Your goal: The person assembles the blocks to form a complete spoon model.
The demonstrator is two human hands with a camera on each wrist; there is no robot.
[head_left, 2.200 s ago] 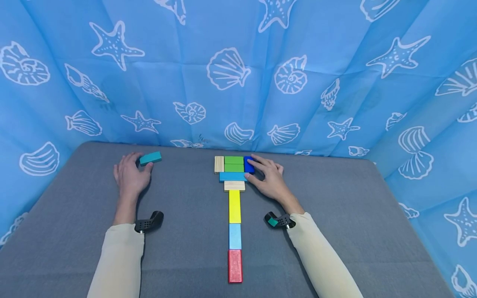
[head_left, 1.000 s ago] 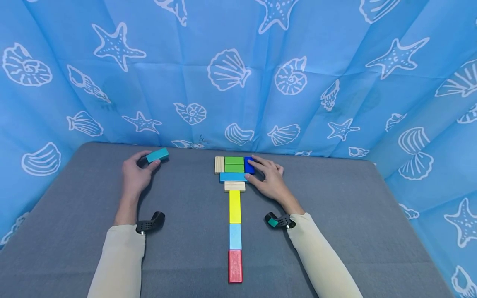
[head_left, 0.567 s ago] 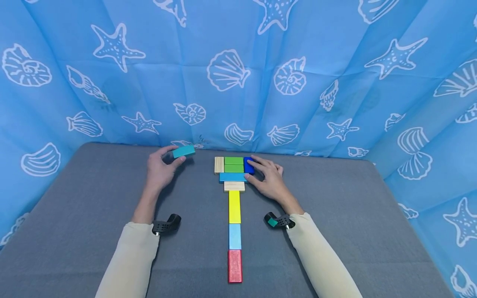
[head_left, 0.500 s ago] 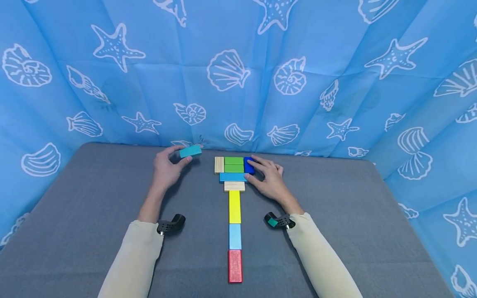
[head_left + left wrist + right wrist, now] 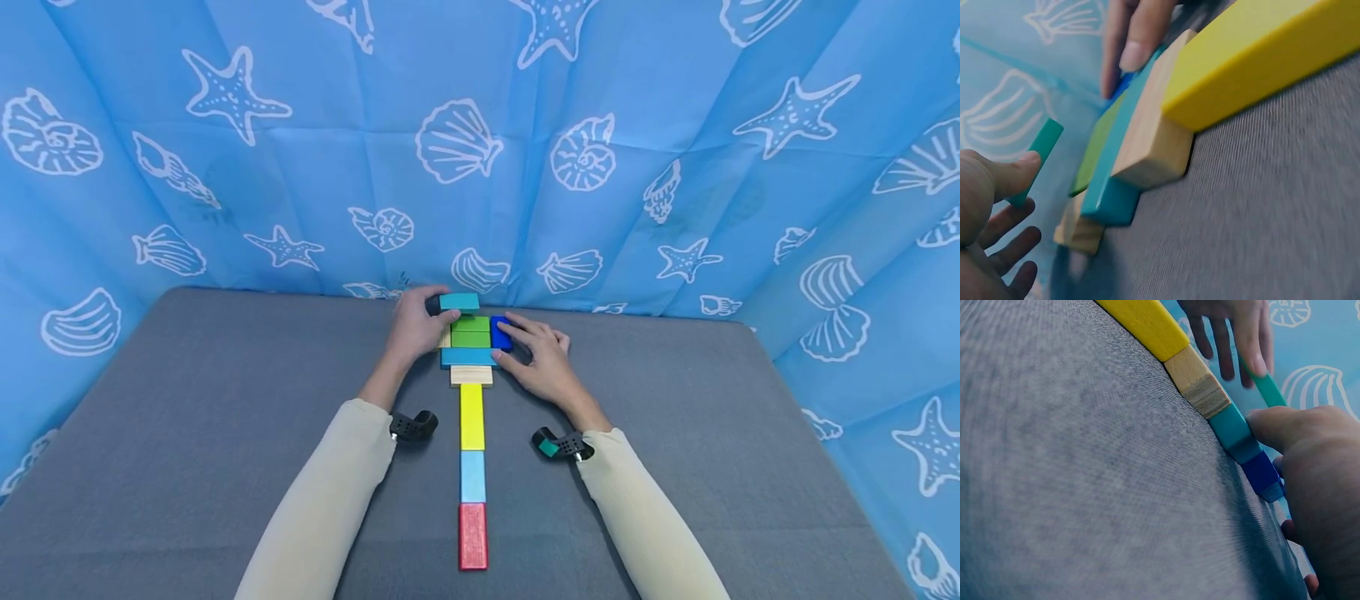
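A teal block (image 5: 459, 302) is pinched between the thumb and fingers of my left hand (image 5: 415, 325). It hangs over the far edge of two green blocks (image 5: 471, 339), raised off the table in the left wrist view. My right hand (image 5: 546, 358) rests at the arrangement's right side, index finger on a dark blue block (image 5: 500, 332) and thumb by the end of a blue block (image 5: 465, 357). The left hand mostly covers an upright pale wooden block (image 5: 446, 340). Below the blue block lies another wooden block (image 5: 471, 375), then a yellow block (image 5: 472, 417).
The column continues towards me with a light blue block (image 5: 472, 477) and a red block (image 5: 472, 537). All lie on a grey cloth-covered table (image 5: 187, 417). A blue curtain (image 5: 315, 167) with shell and starfish prints hangs along the back edge.
My left hand has carried the teal block rightwards from the table's far left to above the green blocks. The right hand has stayed in place, and the laid blocks have not moved.
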